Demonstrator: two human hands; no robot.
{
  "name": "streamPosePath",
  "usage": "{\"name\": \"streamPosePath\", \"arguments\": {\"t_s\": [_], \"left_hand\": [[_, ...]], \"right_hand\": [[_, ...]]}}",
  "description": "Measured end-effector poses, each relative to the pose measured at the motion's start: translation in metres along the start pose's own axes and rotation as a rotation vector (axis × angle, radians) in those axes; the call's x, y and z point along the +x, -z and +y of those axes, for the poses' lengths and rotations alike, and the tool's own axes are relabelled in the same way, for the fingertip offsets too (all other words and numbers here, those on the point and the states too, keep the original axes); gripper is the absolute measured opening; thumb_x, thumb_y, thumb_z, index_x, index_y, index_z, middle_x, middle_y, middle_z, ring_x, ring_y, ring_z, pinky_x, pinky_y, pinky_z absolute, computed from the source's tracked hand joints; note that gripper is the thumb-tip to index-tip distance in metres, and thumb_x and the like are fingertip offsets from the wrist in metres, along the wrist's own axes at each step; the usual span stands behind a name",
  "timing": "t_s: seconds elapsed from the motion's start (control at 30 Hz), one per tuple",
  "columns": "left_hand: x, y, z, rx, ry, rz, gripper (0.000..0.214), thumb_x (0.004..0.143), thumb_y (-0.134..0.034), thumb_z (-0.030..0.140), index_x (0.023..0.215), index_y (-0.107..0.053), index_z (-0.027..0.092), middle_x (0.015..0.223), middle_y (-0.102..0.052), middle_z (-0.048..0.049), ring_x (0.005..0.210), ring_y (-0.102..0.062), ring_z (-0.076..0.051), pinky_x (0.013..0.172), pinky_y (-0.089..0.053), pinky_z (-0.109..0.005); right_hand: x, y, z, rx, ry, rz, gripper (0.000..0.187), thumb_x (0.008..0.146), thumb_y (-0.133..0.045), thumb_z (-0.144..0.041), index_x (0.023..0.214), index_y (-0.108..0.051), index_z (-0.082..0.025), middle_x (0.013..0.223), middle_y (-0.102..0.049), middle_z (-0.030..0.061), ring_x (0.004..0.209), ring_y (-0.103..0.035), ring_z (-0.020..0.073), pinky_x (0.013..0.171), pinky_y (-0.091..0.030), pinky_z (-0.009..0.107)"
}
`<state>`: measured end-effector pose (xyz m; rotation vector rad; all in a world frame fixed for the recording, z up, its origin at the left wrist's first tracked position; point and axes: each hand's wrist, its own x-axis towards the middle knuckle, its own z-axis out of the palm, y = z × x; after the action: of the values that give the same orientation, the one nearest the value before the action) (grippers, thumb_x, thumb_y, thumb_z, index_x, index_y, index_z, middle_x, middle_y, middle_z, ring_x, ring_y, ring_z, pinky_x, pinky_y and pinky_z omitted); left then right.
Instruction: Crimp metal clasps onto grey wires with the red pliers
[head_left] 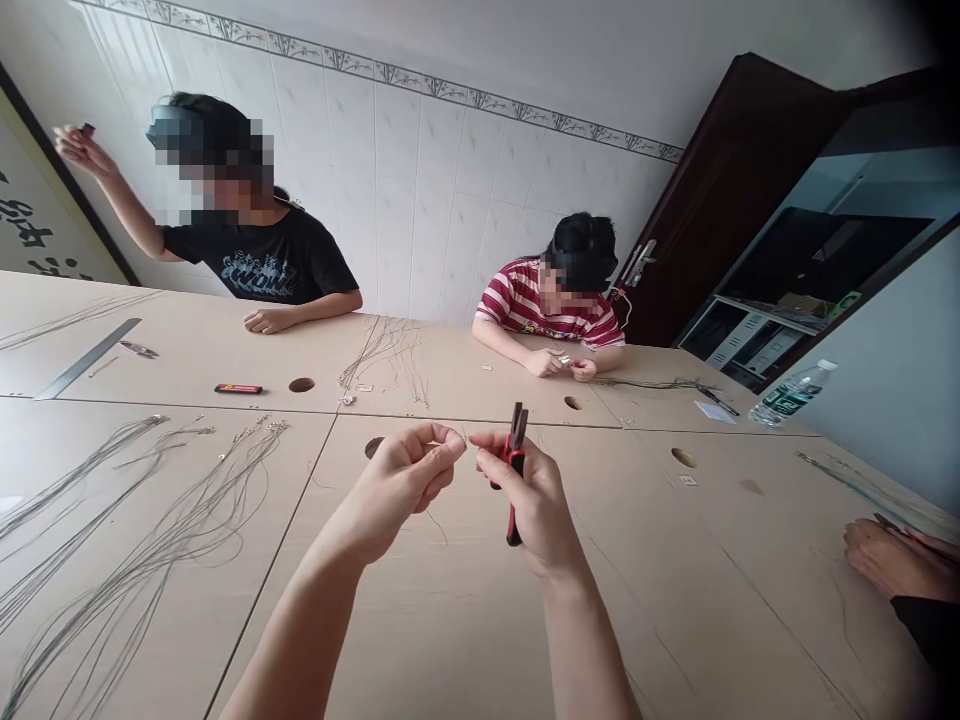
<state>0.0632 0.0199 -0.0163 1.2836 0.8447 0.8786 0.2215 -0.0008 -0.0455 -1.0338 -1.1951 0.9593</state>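
My left hand (pixel 409 485) is closed in a pinch, its thumb and forefinger meeting on something too small to make out. A thin dark strand (pixel 437 525) shows just below its fingers; I cannot tell whether it hangs from them. In my right hand (pixel 536 490) is a pair of pliers (pixel 517 458) with red and black handles, jaws pointing up and away. The thumb and forefinger of that hand reach toward the left fingertips, a narrow gap apart. Both hands are above the tabletop (pixel 420 630).
Bundles of thin cords (pixel 165 530) lie at left. Beyond are a metal ruler (pixel 90 358), a red-black marker-like stick (pixel 238 389) and more cords (pixel 386 350). Two people sit opposite; another person's hand (pixel 896 560) is at right. A water bottle (pixel 793 395) stands far right.
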Motion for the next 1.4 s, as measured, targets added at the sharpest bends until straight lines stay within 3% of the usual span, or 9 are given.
{"name": "streamPosePath", "arguments": {"t_s": [0.37,0.77,0.93,1.17,1.4], "left_hand": [[0.009,0.010,-0.004,0.000,0.013,0.055,0.033,0.088,-0.061,0.049,0.080,-0.051,0.018,0.056,-0.026,0.0091,0.051,-0.016,-0.007,0.049,-0.011,-0.025],[0.007,0.011,-0.004,0.025,0.015,0.050,0.031,0.089,-0.061,0.046,0.080,-0.051,0.017,0.055,-0.026,0.0095,0.051,-0.016,-0.006,0.048,-0.013,-0.023],[0.008,0.009,-0.002,0.050,0.043,0.014,0.032,0.088,-0.061,0.045,0.077,-0.053,0.017,0.057,-0.028,0.0093,0.050,-0.017,-0.006,0.046,-0.014,-0.022],[0.007,0.010,0.002,0.046,0.068,0.012,0.031,0.088,-0.062,0.044,0.076,-0.052,0.016,0.056,-0.028,0.0098,0.050,-0.017,-0.005,0.045,-0.014,-0.022],[0.006,0.010,0.000,0.039,0.078,0.005,0.029,0.087,-0.063,0.043,0.078,-0.054,0.016,0.056,-0.029,0.0095,0.050,-0.018,-0.005,0.045,-0.014,-0.022]], "right_hand": [[0.010,-0.014,0.001,-0.054,0.028,-0.023,0.017,0.084,-0.066,-0.036,0.091,-0.071,-0.021,0.077,-0.062,0.0008,0.073,-0.053,0.0145,0.066,-0.044,0.027],[0.007,-0.013,-0.001,-0.088,-0.003,0.027,0.023,0.082,-0.067,-0.039,0.095,-0.069,-0.020,0.079,-0.060,0.0015,0.076,-0.057,0.0156,0.073,-0.049,0.029],[0.004,-0.006,-0.008,-0.229,0.085,-0.022,0.022,0.088,-0.062,-0.036,0.104,-0.066,-0.023,0.084,-0.059,0.0006,0.080,-0.057,0.0152,0.076,-0.048,0.028],[0.003,0.003,-0.006,-0.411,0.290,-0.024,0.010,0.091,-0.059,-0.028,0.100,-0.064,-0.026,0.086,-0.059,-0.0007,0.080,-0.055,0.0143,0.079,-0.046,0.027],[0.006,0.003,-0.003,-0.538,0.330,-0.073,0.004,0.092,-0.059,-0.026,0.095,-0.061,-0.025,0.084,-0.059,-0.0016,0.078,-0.055,0.0146,0.076,-0.045,0.028]]}}
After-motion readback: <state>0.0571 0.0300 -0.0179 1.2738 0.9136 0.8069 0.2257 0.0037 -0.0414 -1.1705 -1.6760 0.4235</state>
